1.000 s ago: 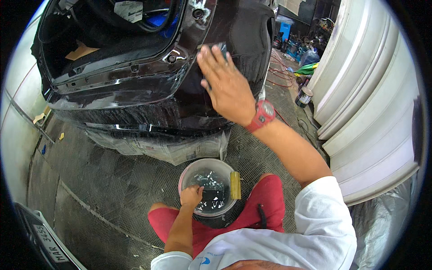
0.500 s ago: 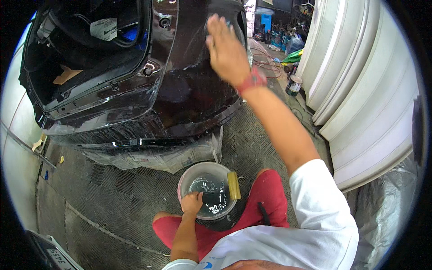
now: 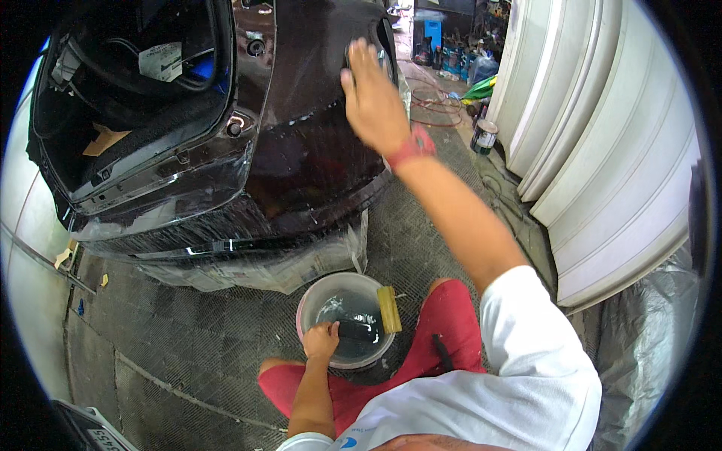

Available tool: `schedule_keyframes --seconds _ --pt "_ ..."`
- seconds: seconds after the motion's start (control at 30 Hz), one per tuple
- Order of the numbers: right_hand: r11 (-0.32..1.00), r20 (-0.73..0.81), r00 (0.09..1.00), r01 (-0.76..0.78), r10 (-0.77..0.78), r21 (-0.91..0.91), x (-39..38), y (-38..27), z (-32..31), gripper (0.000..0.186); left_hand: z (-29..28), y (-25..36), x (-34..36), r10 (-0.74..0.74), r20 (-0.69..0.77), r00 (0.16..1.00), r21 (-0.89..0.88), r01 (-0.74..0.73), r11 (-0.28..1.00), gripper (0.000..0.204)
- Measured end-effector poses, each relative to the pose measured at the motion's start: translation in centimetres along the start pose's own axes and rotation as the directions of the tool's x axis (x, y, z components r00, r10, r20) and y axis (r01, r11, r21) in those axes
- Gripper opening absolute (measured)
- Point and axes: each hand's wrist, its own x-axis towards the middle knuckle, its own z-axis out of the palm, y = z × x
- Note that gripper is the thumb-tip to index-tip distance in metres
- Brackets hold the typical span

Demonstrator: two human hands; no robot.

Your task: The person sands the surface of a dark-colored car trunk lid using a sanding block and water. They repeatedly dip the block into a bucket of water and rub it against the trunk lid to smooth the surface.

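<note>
My right hand [image 3: 374,101], with a red band [image 3: 410,148] at the wrist, lies flat on the wet, dark car body panel [image 3: 301,83]. Its fingers are stretched out, and whatever may be under the palm is hidden. My left hand [image 3: 321,340] reaches over the near left side of a round, pale basin [image 3: 310,293] of grey water. Its fingers are pinched at the edge of a dark flat piece [image 3: 359,331] in the water. A yellowish rectangular block [image 3: 389,309] rests on the basin's right rim.
Masking sheets [image 3: 293,272] hang below the bumper. To the right stand white folded panels [image 3: 602,165], a can [image 3: 485,137] and a red hose [image 3: 436,113]. Textured matting [image 3: 203,338] covers the floor. A plate-bearing vehicle part [image 3: 98,428] sits at lower left.
The view has shifted, moving the car slightly left in the picture. My right hand is a little farther right on the panel, and a whitish wet streak now shows left of it.
</note>
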Motion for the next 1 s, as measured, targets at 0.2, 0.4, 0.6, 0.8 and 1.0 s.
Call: schedule_keyframes --seconds 0.2,0.4,0.6,0.8,1.0 --pt "0.998 0.065 0.998 -0.017 0.013 0.058 -1.3 0.1 -1.3 0.061 0.2 -0.4 1.0 0.007 -0.032 0.999 -0.039 -0.008 0.999 0.038" --pt "0.989 0.098 0.993 -0.08 0.068 0.126 -3.1 0.4 -1.6 0.063 0.1 -0.5 0.6 -0.004 -0.018 1.0 -0.024 0.004 1.0 0.038" --pt "0.996 0.01 0.998 -0.055 0.054 0.073 2.9 0.9 0.5 0.065 0.4 0.2 0.9 0.009 0.02 1.0 -0.004 -0.008 1.0 0.04" --pt "0.994 0.09 0.996 -0.005 -0.005 0.111 -2.8 -1.2 -0.7 0.066 0.0 -0.8 0.7 -0.031 0.015 0.999 0.001 0.031 1.0 0.04" --pt "0.996 -0.052 0.997 -0.051 0.055 0.069 4.9 0.8 1.0 0.065 0.5 0.7 0.9 0.014 -0.002 1.0 -0.011 -0.014 1.0 0.04"
